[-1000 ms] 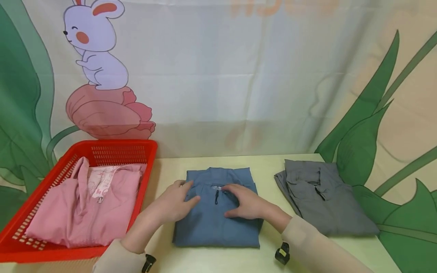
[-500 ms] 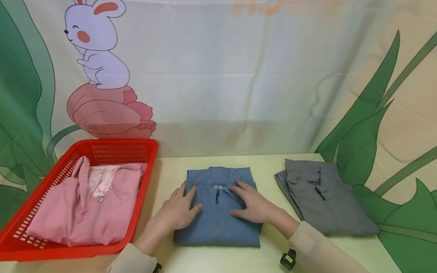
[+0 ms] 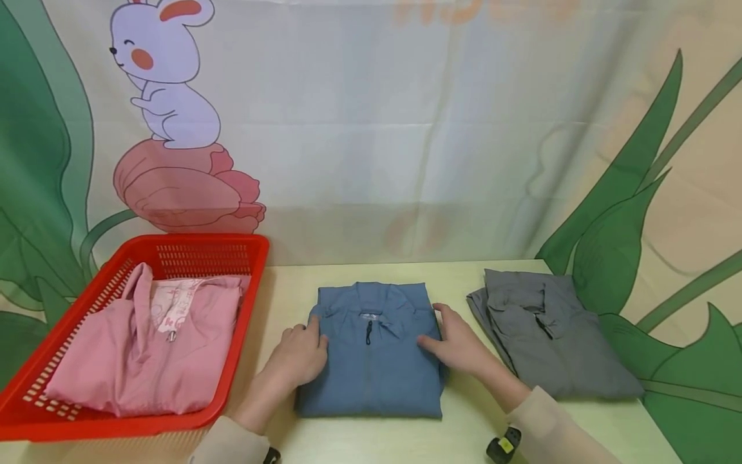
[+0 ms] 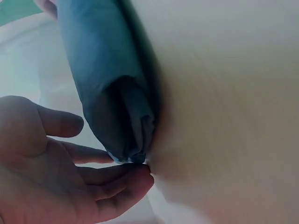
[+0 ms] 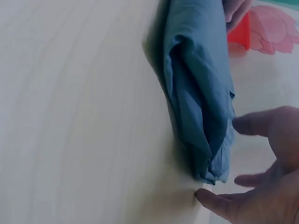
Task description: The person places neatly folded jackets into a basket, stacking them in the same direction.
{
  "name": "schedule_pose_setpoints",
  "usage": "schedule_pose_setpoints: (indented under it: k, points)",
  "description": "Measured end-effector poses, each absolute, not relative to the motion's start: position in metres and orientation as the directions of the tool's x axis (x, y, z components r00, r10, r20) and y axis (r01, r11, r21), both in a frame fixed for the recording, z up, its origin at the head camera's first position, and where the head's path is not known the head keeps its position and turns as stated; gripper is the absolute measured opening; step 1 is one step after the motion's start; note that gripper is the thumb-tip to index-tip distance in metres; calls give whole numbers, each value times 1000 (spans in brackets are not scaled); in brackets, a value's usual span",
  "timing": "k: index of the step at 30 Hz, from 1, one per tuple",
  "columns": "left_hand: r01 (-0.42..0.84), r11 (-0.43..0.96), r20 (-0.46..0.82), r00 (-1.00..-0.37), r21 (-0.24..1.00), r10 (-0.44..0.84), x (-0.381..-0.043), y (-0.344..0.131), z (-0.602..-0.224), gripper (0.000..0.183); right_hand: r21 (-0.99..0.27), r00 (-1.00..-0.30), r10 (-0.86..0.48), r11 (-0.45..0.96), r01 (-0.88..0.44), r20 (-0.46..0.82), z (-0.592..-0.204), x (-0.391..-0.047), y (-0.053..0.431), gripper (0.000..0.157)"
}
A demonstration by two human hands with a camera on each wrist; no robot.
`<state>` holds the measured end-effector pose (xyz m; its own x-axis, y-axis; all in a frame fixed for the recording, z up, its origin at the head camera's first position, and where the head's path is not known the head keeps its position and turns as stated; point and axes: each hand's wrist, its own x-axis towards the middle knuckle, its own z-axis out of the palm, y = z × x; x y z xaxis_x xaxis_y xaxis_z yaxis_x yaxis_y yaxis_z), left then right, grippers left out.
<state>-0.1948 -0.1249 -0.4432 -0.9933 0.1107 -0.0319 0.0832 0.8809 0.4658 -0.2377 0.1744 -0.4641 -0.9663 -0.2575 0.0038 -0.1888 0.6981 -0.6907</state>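
A folded blue zip jacket lies on the table, collar toward the back, its black zipper pull near the neck. At its left edge is my left hand. In the left wrist view the left fingertips reach the jacket's folded edge, while the thumb stands apart from it. My right hand is at the opposite edge, thumb over the top and fingers along the side. The right wrist view shows the right thumb right at the cloth and the other fingers spread beside the folded layers.
On the left stands a red plastic basket holding a folded pink zip jacket. A folded grey zip garment lies at the right of the pale table. Behind the table hangs a printed cloth.
Both hands have moved from over the jacket's chest out to its left and right edges, the right hand going farther. The blue jacket has stayed in place.
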Motion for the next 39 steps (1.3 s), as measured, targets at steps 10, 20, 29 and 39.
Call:
schedule_pose_setpoints:
  k: [10, 20, 29, 39]
  points:
    - [74, 778, -32, -992, 624, 121, -204, -130, -440, 52, -816, -982, -124, 577, 48, -145, -454, -231, 184, 68]
    - [-35, 647, -85, -995, 762, 46, -208, -131, -439, 50, -877, -980, -115, 472, 90, -163, -459, -235, 175, 68]
    - [-75, 533, -98, -995, 843, 15, -216, -133, -448, 44, -908, -984, -94, 405, 103, -153, -461, -240, 170, 72]
    - [-158, 421, -177, -984, 893, 7, -215, -136, -450, 43, -915, -980, -101, 385, 119, -170, -456, -242, 166, 64]
